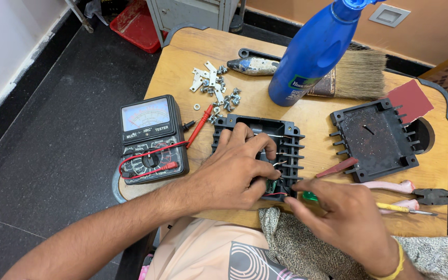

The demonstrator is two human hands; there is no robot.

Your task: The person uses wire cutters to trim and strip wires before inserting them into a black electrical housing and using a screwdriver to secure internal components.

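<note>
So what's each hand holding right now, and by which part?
The left hand presses on the open black plastic housing, fingers curled inside it. The right hand pinches a green-handled screwdriver by its handle, at the housing's near right corner.

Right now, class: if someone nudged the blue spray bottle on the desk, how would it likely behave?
The blue spray bottle stands upright, tall and narrow, so it probably tips easily. Its rounded body would likely roll toward the brush. Smooth plastic may be slippery.

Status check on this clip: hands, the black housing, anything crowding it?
Left hand pressing inside black housing. Right hand at its near edge, pinching a green-handled tool. Multimeter and screws close by.
</note>
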